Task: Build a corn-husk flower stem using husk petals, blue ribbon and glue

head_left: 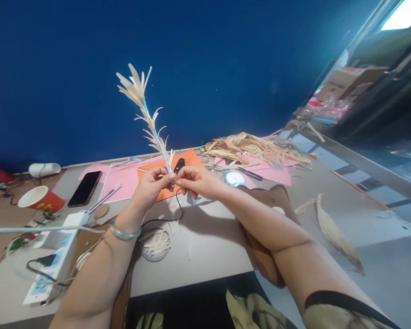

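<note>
My left hand [154, 185] is closed, its thumb and fingers pinching the lower end of a flower stalk made of pale dried husk [155, 125]. The stalk leans up and to the left, with a light blue wrapped stem, small curled strips along it and a fuller tuft at the top. My right hand [195, 180] meets it at the stem's base, thumb and forefinger pressed together; what lies between them is too small to make out. Just behind the fingers, a black object [180, 164] rests on an orange sheet [193, 158]. Below the hands sits a round dish of pale strips [155, 244].
Dried husks [250, 148] are heaped at the back right over pink paper [277, 173]. On the left are a phone [84, 188], a red paper cup [43, 199], a white cup [44, 170] and a power strip [53, 267] with cables. A blue wall [205, 68] stands behind.
</note>
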### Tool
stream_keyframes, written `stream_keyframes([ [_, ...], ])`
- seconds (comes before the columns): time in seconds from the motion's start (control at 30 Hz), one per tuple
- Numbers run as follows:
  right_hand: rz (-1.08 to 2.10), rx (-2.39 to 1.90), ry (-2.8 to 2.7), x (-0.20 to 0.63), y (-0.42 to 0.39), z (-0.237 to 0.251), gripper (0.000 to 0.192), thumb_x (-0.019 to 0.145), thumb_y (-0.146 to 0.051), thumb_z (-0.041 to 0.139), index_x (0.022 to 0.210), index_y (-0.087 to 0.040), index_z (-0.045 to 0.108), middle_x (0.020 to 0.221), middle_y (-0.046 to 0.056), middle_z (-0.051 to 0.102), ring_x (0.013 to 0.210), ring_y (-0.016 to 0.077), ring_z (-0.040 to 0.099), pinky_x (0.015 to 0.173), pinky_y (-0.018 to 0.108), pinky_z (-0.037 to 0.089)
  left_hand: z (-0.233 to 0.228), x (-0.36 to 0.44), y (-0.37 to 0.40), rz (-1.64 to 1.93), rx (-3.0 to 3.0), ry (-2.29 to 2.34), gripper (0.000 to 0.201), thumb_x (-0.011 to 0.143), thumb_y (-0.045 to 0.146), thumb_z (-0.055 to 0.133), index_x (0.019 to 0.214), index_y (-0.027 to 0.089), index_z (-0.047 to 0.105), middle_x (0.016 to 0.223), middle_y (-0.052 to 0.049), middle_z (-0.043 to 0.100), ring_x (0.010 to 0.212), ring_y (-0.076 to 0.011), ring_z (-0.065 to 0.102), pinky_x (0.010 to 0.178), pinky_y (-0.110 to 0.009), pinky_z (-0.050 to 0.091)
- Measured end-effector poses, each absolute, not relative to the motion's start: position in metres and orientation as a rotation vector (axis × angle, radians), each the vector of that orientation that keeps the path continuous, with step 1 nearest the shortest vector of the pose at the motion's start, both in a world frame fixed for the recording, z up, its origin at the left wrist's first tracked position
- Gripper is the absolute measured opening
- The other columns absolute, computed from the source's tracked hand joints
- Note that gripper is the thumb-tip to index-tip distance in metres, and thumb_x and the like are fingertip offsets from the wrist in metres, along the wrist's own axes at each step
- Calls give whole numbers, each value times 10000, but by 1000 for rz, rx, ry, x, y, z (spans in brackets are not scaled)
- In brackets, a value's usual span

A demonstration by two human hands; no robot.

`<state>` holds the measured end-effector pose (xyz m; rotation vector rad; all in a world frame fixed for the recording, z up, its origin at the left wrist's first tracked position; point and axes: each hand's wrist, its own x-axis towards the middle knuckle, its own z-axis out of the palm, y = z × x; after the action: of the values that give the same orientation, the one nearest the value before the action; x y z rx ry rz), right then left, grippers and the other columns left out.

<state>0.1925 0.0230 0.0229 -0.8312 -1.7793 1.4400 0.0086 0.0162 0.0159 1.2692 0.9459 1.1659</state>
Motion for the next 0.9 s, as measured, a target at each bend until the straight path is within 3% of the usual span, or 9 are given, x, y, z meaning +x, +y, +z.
stream_keyframes([
  [0.07,1435,-841,-1790,194,24,24,233,861,-353,656,786,-135,620,641,-4,665,371,36,496,363,155,382,17,8,15,1143,1272,939,391,649,421,851,672,162,560,613,11,635,551,-108,602,582,-243,503],
  [0.2,1410,-902,-1832,198,28,24,198,818,-308,702,759,-127,648,467,-54,547,371,44,469,376,149,338,19,9,13,1104,1298,943,389,657,431,845,670,161,565,614,10,622,568,-106,593,581,-238,503],
  [0.4,1546,-838,-1730,193,30,19,153,829,-260,669,761,-144,595,528,-24,622,471,80,580,486,183,466,18,11,13,1125,1330,1010,359,678,414,826,677,156,576,598,21,594,553,-101,578,574,-234,492],
  [0.73,1393,-925,-1594,178,24,8,291,711,-354,755,672,-164,538,492,-49,556,394,68,504,402,178,386,10,18,13,1268,1291,1062,377,664,399,821,674,169,523,569,39,561,513,-98,556,519,-222,467],
  [0.9,1217,-1002,-1593,174,17,8,274,734,-382,713,677,-161,561,530,-28,564,404,67,468,395,188,346,4,20,13,1349,1291,1079,365,687,415,800,695,172,527,584,30,578,523,-108,578,521,-226,482],
])
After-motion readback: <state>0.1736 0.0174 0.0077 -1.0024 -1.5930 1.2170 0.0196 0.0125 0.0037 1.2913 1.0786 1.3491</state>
